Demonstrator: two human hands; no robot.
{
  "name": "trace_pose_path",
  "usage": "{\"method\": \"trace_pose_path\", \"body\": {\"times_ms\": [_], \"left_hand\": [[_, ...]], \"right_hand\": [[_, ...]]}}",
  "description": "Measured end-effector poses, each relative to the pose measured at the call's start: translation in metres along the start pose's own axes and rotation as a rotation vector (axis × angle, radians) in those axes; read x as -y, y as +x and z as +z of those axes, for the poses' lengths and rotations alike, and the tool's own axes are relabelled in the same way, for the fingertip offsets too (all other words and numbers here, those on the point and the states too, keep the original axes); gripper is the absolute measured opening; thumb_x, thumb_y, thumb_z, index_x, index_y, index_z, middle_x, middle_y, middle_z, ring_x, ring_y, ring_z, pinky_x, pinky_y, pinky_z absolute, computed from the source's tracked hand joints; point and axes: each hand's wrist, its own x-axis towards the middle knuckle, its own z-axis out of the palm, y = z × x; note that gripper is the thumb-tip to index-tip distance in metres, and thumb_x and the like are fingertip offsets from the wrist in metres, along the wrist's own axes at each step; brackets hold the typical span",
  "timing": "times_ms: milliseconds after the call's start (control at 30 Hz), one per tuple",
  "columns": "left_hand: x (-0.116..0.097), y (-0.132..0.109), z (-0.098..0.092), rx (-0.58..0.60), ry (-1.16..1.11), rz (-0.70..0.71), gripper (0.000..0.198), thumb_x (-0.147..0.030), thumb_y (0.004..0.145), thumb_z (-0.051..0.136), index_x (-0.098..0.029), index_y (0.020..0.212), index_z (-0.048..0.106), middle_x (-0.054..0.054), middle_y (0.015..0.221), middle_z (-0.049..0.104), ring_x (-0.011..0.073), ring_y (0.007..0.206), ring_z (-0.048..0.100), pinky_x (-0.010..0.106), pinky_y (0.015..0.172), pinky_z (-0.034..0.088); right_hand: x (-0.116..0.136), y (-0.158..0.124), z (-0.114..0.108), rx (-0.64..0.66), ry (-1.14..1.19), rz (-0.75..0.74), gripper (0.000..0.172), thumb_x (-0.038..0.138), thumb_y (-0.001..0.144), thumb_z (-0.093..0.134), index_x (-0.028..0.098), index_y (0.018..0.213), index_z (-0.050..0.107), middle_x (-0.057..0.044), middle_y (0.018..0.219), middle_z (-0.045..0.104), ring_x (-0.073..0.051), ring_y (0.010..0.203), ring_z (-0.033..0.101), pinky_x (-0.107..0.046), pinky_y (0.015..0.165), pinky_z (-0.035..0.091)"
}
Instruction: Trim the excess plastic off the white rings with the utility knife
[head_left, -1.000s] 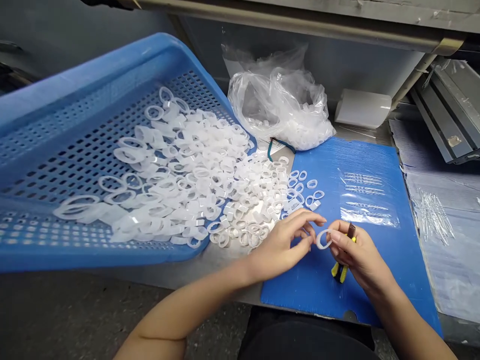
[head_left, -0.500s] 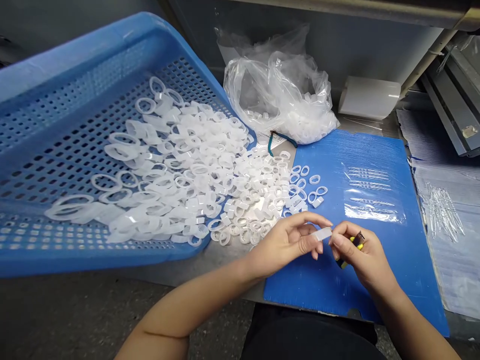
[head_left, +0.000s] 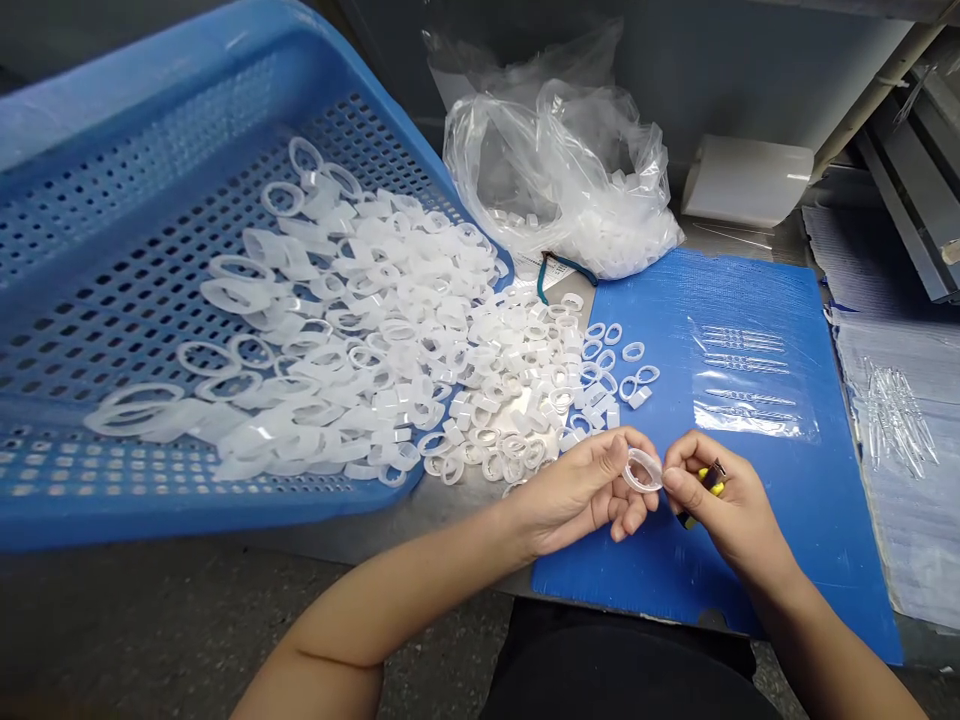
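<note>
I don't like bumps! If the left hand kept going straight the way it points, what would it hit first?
First the translucent plastic ring, which the left hand already touches; just behind it, probably the right hand, though depth is hard to judge.

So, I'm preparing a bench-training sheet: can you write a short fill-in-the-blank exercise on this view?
The right hand holds a tool whose handle is yellow and ____. A translucent plastic ring sits ____ that hand and the left hand. Behind the blue board, more rings fill a clear plastic ____. Most rings lie in a perforated blue tray, on the person's ____.

Answers: black; between; bag; left.
</note>
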Motion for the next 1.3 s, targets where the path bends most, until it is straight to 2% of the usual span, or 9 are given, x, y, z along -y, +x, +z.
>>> {"method": "trace_pose_path", "body": {"times_ms": [433, 600, 700, 800, 900, 967, 1100, 1200, 1300], "left_hand": [[0.000, 0.002, 0.001, 0.005, 0.033, 0.031, 0.044, -0.055, 0.075, 0.070, -0.013, 0.087, 0.059, -0.002, 0.059, 0.057, 0.0068, 0.044, 0.052, 0.015, 0.040, 0.038], [-0.010, 0.004, 0.001, -0.114, -0.024, 0.038, 0.038, -0.052, 0.083, 0.063, -0.014, 0.080, 0.056, -0.001, 0.064, 0.056, 0.0075, 0.045, 0.053, 0.016, 0.038, 0.037], [-0.022, 0.007, -0.003, -0.252, -0.086, 0.051, 0.031, -0.040, 0.091, 0.055, -0.015, 0.073, 0.052, 0.000, 0.067, 0.057, 0.0055, 0.046, 0.052, 0.013, 0.039, 0.037], [-0.029, 0.008, -0.007, -0.350, -0.062, 0.085, 0.026, -0.028, 0.092, 0.051, -0.014, 0.070, 0.052, -0.003, 0.058, 0.051, 0.0032, 0.040, 0.045, 0.012, 0.035, 0.030], [-0.030, 0.008, -0.009, -0.353, 0.047, 0.154, 0.024, -0.026, 0.089, 0.052, -0.014, 0.069, 0.054, -0.007, 0.046, 0.041, 0.0032, 0.034, 0.037, 0.013, 0.035, 0.028], [-0.029, 0.008, -0.011, -0.342, 0.112, 0.192, 0.022, -0.027, 0.086, 0.055, -0.015, 0.068, 0.054, -0.008, 0.042, 0.039, 0.0037, 0.033, 0.037, 0.014, 0.038, 0.031], [-0.027, 0.010, -0.015, -0.347, 0.195, 0.193, 0.009, -0.022, 0.078, 0.062, -0.015, 0.075, 0.056, -0.007, 0.049, 0.047, 0.0033, 0.037, 0.038, 0.014, 0.039, 0.028], [-0.026, 0.010, -0.017, -0.359, 0.287, 0.203, 0.010, -0.022, 0.077, 0.065, -0.016, 0.082, 0.058, -0.007, 0.056, 0.050, 0.0028, 0.041, 0.035, 0.014, 0.040, 0.025], [-0.025, 0.005, -0.013, -0.367, 0.474, 0.273, 0.019, -0.031, 0.080, 0.067, -0.018, 0.094, 0.062, -0.007, 0.061, 0.048, 0.0038, 0.045, 0.035, 0.016, 0.043, 0.027]], "right_hand": [[-0.003, -0.004, -0.002, 0.059, -0.052, -0.019, 0.032, 0.047, 0.089, 0.056, 0.020, 0.072, 0.055, 0.003, 0.054, 0.053, -0.012, 0.049, 0.046, -0.024, 0.049, 0.036], [-0.006, 0.000, -0.007, -0.049, -0.174, -0.034, 0.027, 0.041, 0.092, 0.052, 0.021, 0.074, 0.055, 0.003, 0.056, 0.052, -0.012, 0.051, 0.047, -0.024, 0.049, 0.035], [-0.011, 0.007, -0.012, -0.132, -0.406, -0.079, 0.022, 0.035, 0.092, 0.050, 0.021, 0.076, 0.056, 0.002, 0.058, 0.055, -0.014, 0.053, 0.051, -0.025, 0.052, 0.037], [-0.014, 0.017, -0.014, -0.090, -0.756, -0.144, 0.015, 0.025, 0.090, 0.047, 0.020, 0.089, 0.061, -0.002, 0.067, 0.063, -0.018, 0.062, 0.060, -0.027, 0.057, 0.040], [-0.013, 0.032, -0.010, -0.012, -1.169, -0.101, 0.031, 0.016, 0.089, 0.046, 0.022, 0.117, 0.058, -0.008, 0.090, 0.069, -0.024, 0.073, 0.066, -0.028, 0.056, 0.039], [-0.013, 0.044, -0.006, 0.025, -1.343, -0.043, 0.040, 0.013, 0.090, 0.046, 0.023, 0.128, 0.053, -0.011, 0.100, 0.068, -0.026, 0.073, 0.068, -0.028, 0.053, 0.036], [-0.013, 0.062, -0.006, 0.021, -1.301, -0.013, 0.028, 0.009, 0.091, 0.045, 0.017, 0.112, 0.061, -0.016, 0.096, 0.068, -0.027, 0.071, 0.068, -0.029, 0.054, 0.035], [-0.008, 0.061, -0.011, 0.021, -1.192, -0.035, 0.014, 0.014, 0.092, 0.048, 0.016, 0.097, 0.062, -0.012, 0.088, 0.070, -0.024, 0.073, 0.066, -0.028, 0.058, 0.039], [0.002, 0.049, -0.016, 0.105, -0.815, -0.035, 0.022, 0.034, 0.095, 0.047, 0.018, 0.085, 0.058, -0.002, 0.066, 0.065, -0.014, 0.056, 0.058, -0.023, 0.052, 0.039]]}}
